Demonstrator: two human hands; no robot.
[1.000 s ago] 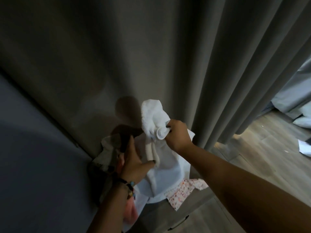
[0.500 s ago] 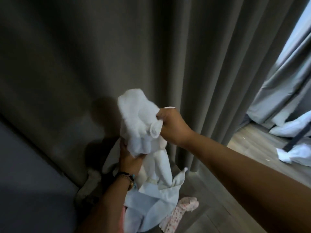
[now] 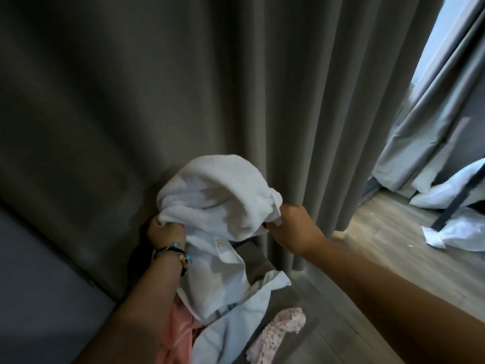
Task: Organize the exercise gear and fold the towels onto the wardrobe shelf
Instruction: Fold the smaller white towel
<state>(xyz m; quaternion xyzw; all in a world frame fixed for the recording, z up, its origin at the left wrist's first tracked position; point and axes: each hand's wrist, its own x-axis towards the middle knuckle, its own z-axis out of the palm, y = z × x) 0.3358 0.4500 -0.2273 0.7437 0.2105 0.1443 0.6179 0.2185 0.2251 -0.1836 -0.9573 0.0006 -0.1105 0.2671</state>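
Hands apart now, towel (image 3: pixel 217 195) stretched wider between them than half second ago. Left hand (image 3: pixel 166 229) clenched on left edge, right hand (image 3: pixel 287 224) pinching right corner. We hold towel above heap, before curtain (image 3: pixel 301 101). Risk: hanging tail possibly catches white cloth (image 3: pixel 236 319) below, drags it up; dim view.

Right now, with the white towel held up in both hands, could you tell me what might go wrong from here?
1. The towel is bunched between the left hand and right hand, so it may fold unevenly.
2. Its hanging end lies on the white cloth and close to the pink garment; lifting could drag those along.
3. The curtain hangs just behind, and shaking the towel out could snag it.
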